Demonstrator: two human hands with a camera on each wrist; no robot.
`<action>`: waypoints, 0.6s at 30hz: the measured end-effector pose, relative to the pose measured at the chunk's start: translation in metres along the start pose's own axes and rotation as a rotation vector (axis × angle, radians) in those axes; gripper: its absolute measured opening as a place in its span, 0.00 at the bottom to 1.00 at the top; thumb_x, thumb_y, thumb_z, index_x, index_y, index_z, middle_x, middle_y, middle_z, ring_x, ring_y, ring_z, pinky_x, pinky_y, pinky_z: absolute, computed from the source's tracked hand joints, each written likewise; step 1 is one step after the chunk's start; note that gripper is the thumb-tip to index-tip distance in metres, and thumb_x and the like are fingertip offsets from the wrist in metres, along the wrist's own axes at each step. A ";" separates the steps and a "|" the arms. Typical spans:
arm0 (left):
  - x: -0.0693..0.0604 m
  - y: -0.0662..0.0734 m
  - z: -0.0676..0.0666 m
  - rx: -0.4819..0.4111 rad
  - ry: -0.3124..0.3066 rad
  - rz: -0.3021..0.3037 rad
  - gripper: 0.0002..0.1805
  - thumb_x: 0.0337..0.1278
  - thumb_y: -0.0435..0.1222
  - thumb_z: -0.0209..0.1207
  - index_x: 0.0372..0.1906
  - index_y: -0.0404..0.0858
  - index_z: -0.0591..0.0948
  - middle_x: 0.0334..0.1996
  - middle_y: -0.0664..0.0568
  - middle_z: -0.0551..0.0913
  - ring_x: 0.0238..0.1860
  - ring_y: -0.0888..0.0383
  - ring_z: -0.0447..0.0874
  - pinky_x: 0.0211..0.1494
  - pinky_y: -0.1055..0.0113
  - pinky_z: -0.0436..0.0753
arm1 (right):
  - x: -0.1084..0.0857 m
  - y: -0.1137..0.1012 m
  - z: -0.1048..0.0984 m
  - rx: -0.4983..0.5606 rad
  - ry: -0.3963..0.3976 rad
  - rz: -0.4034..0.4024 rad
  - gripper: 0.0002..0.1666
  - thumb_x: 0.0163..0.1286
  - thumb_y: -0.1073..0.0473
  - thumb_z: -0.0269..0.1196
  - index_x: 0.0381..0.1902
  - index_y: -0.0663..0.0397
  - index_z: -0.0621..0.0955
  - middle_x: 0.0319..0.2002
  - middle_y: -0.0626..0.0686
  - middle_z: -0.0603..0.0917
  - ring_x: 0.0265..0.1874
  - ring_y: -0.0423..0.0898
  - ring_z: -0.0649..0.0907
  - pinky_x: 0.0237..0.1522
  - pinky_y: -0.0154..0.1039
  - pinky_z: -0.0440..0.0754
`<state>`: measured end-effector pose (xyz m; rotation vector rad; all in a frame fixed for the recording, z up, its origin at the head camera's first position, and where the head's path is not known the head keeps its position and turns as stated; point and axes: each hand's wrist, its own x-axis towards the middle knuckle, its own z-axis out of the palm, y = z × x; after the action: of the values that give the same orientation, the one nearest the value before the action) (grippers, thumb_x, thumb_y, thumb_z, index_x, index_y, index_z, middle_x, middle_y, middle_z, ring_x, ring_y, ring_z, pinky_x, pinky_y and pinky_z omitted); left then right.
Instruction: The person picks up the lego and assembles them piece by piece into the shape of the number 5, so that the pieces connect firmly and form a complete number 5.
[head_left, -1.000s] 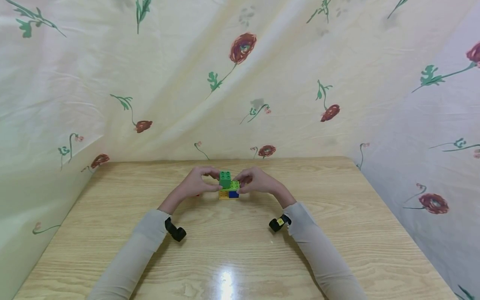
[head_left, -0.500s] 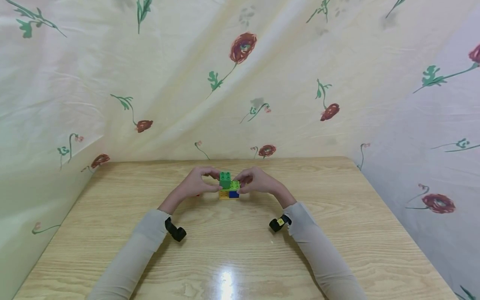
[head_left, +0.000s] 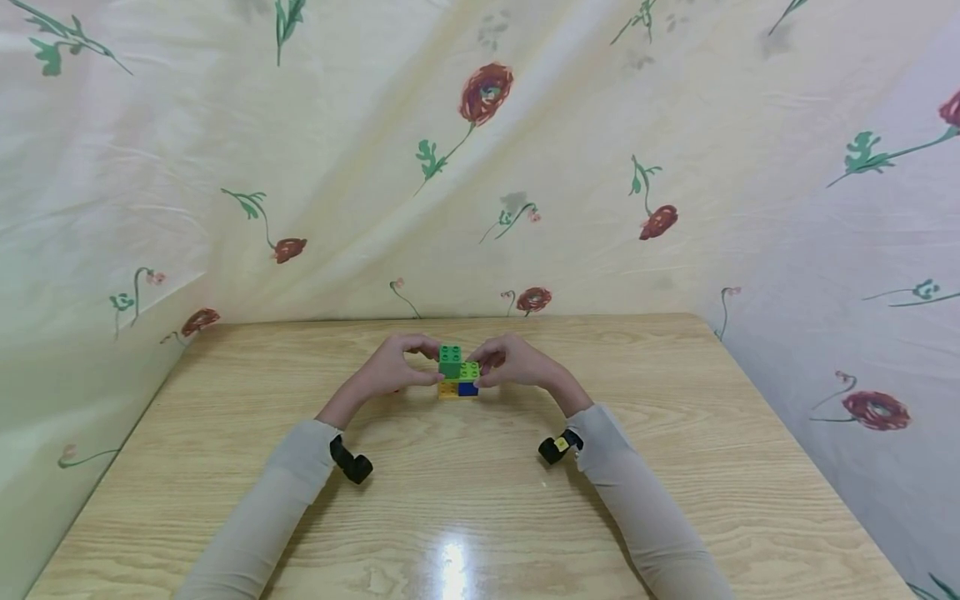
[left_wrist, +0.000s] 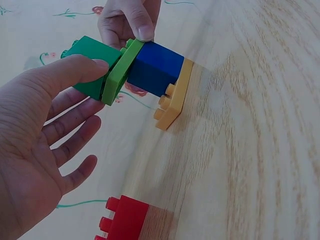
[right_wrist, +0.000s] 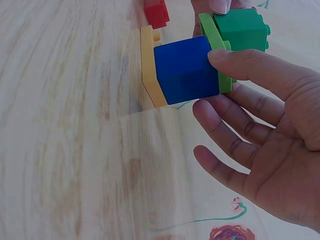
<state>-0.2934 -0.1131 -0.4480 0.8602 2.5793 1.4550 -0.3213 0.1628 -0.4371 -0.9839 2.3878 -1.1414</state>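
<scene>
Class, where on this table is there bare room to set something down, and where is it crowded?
Bare table lies between the sleeves, nearer the camera than the brick stack, and from the right hand to the right edge. Crowded: around the stack, held by both hands, with a red brick near the left hand.

Block stack (head_left: 459,373) on table (head_left: 465,467), between hands (head_left: 390,367) (head_left: 517,364); single block (left_wrist: 127,220) left of the stack, cloth (head_left: 345,167) behind table

Floral cloth (head_left: 360,158) walling a wood-grain table (head_left: 450,475) suggests a curtained-off indoor corner.
</scene>
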 end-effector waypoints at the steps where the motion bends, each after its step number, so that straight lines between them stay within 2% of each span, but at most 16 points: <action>1: 0.000 0.000 0.000 -0.001 0.000 0.002 0.21 0.54 0.38 0.74 0.53 0.40 0.86 0.46 0.49 0.89 0.53 0.43 0.83 0.68 0.40 0.72 | 0.000 0.000 0.000 0.000 0.000 -0.001 0.22 0.62 0.64 0.72 0.55 0.62 0.85 0.45 0.58 0.88 0.38 0.42 0.84 0.47 0.37 0.83; 14: -0.001 0.001 0.003 -0.045 -0.003 0.003 0.22 0.54 0.35 0.74 0.54 0.35 0.85 0.48 0.41 0.88 0.54 0.40 0.83 0.69 0.38 0.71 | -0.001 0.001 0.000 0.009 0.002 -0.018 0.23 0.62 0.64 0.73 0.55 0.65 0.85 0.47 0.62 0.88 0.40 0.48 0.84 0.46 0.36 0.82; 18: -0.001 0.002 0.002 -0.037 -0.003 -0.002 0.22 0.54 0.35 0.74 0.54 0.36 0.85 0.48 0.42 0.88 0.54 0.41 0.83 0.69 0.39 0.72 | -0.001 -0.001 0.001 0.019 0.001 -0.023 0.23 0.62 0.65 0.73 0.55 0.66 0.85 0.47 0.63 0.87 0.41 0.50 0.85 0.45 0.36 0.82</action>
<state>-0.2908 -0.1110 -0.4482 0.8537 2.5424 1.4948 -0.3199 0.1625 -0.4370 -1.0066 2.3681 -1.1712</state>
